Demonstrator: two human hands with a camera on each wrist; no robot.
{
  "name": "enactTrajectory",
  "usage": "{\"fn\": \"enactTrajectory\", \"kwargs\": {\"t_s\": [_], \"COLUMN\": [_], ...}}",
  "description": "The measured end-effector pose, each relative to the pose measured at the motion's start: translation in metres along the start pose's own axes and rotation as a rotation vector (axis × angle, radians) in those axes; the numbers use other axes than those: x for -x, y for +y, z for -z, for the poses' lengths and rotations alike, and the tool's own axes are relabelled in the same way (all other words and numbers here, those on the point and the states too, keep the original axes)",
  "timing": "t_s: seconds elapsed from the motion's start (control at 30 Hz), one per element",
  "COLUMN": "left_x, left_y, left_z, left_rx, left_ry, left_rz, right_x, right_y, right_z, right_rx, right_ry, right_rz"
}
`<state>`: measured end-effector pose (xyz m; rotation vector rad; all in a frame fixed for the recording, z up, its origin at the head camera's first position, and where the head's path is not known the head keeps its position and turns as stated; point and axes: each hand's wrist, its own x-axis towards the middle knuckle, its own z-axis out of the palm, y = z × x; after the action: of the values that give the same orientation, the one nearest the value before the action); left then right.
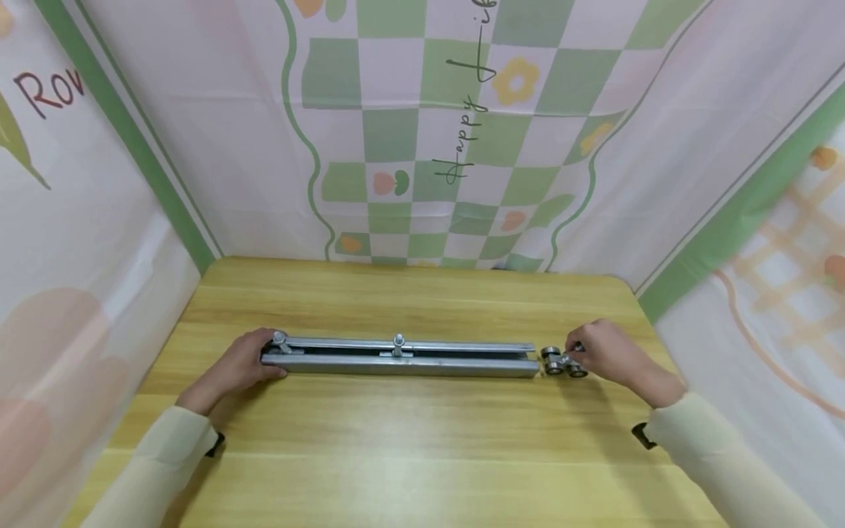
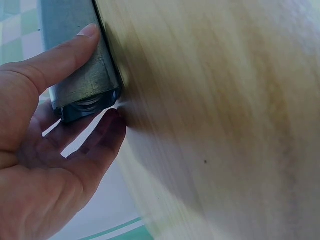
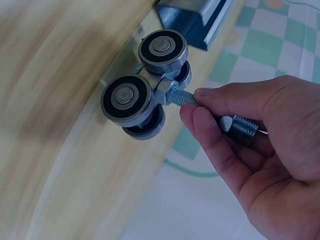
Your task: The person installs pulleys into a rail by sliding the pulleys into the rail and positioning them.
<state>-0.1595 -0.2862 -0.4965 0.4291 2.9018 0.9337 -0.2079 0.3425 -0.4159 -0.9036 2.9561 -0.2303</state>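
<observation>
A long grey metal channel rail [image 1: 462, 369] lies across the table with its slot upward. My left hand [image 1: 240, 361] grips its left end, thumb [image 2: 75, 52] on the side wall and fingers curled about the end. Two bolts stand up from the slot, a middle bolt [image 1: 399, 343] and a left bolt [image 1: 280, 339] beside my left hand. Just off the rail's right end, my right hand [image 1: 604, 353] pinches the threaded stem [image 3: 180, 95] of a roller trolley [image 3: 127, 99] with several wheels. A second threaded piece [image 3: 242, 126] shows within the right hand's curled fingers.
The wooden table [image 1: 396, 455] has rounded far corners. A checkered cloth curtain [image 1: 449, 132] hangs behind its far edge, with a left cloth panel [image 1: 86, 242] and a right cloth panel [image 1: 746, 330] at the sides.
</observation>
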Motion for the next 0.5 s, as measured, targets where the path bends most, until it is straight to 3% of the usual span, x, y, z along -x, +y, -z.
{"fn": "enactTrajectory", "kwargs": {"t_s": [0.5], "left_x": [0.0], "left_y": [0.001], "left_z": [0.0], "left_rx": [-0.001], "left_ry": [0.011], "left_rz": [-0.005], "right_x": [-0.009], "right_y": [-0.016], "right_z": [-0.007], "right_rx": [-0.035], "right_ry": [-0.005], "right_rz": [0.044]}}
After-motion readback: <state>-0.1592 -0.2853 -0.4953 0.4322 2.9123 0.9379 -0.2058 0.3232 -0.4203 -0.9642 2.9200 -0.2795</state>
